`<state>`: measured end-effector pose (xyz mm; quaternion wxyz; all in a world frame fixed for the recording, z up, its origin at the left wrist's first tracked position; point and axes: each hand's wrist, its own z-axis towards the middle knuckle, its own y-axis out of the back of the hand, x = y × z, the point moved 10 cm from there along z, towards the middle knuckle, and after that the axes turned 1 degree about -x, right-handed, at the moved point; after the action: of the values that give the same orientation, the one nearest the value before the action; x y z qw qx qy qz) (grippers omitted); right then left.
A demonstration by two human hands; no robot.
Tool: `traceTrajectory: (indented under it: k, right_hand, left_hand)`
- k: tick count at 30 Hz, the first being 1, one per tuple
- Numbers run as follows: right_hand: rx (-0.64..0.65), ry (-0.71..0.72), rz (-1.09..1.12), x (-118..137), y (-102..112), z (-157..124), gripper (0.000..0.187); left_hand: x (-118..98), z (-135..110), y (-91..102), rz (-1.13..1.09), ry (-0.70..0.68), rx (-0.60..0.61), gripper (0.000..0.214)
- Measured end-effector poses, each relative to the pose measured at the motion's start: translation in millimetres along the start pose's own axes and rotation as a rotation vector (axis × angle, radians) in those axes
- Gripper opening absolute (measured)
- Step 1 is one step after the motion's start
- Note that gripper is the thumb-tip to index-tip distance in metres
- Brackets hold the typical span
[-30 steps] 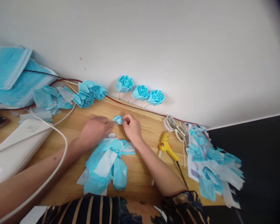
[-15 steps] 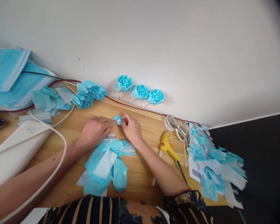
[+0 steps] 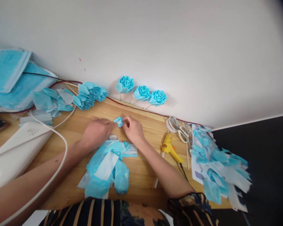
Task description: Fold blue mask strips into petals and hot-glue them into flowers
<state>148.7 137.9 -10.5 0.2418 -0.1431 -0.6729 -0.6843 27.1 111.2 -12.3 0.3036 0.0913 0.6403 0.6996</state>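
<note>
Between my two hands is a small folded piece of blue fabric (image 3: 118, 121), like a petal, held just above the wooden table (image 3: 146, 175). My left hand (image 3: 97, 130) has its fingers closed at the piece's left edge. From the other side, my right hand (image 3: 132, 127) pinches its right edge between thumb and fingers. Below them lies a loose pile of blue and white fabric strips (image 3: 107, 166). The fingertips partly cover the piece.
Three blue fabric flowers (image 3: 141, 93) lean by the wall. More flowers (image 3: 91, 95) lie left of them. A yellow glue gun (image 3: 169, 147), scissors (image 3: 180, 129) and a strip heap (image 3: 214, 163) are at right. A white power bank (image 3: 21, 150) and its cable (image 3: 65, 150) occupy the left.
The hands stay in almost the same place on the blue piece. It looks slightly more spread out between the fingers; little else differs.
</note>
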Motion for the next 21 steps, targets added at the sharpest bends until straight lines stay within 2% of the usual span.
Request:
traceTrajectory:
  k: [4, 7, 8, 10, 12, 14, 18, 21]
  right_hand:
    - [0.054, 0.004, 0.054, -5, 6, 2, 0.022]
    - [0.011, -0.028, 0.029, -12, 21, 2, 0.027]
    - [-0.021, 0.004, 0.001, -9, 27, 1, 0.028]
    - [-0.057, 0.161, -0.063, 6, 33, -1, 0.032]
    - [-0.037, 0.342, -0.123, 24, 27, -6, 0.037]
    - [-0.002, 0.424, -0.186, 31, 17, -8, 0.04]
    - [0.023, 0.405, -0.251, 23, 0, -3, 0.041]
    - [0.019, 0.41, -0.233, 17, -4, 0, 0.04]
  left_hand:
    - [-4, 1, 0.9, 0.039, -0.016, 0.032, 0.029]
    - [-6, 2, 2.3, 0.055, -0.017, 0.041, 0.029]
    - [-6, 2, 2.2, 0.06, -0.015, 0.046, 0.028]
    - [-6, 2, 1.6, 0.071, -0.006, 0.055, 0.028]
    - [-5, 2, 1.0, 0.079, 0.003, 0.057, 0.028]
    - [-4, 2, 0.6, 0.083, 0.003, 0.053, 0.027]
    - [-5, 1, 0.6, 0.083, -0.015, 0.046, 0.023]
    - [-6, 1, -0.3, 0.086, -0.025, 0.061, 0.022]
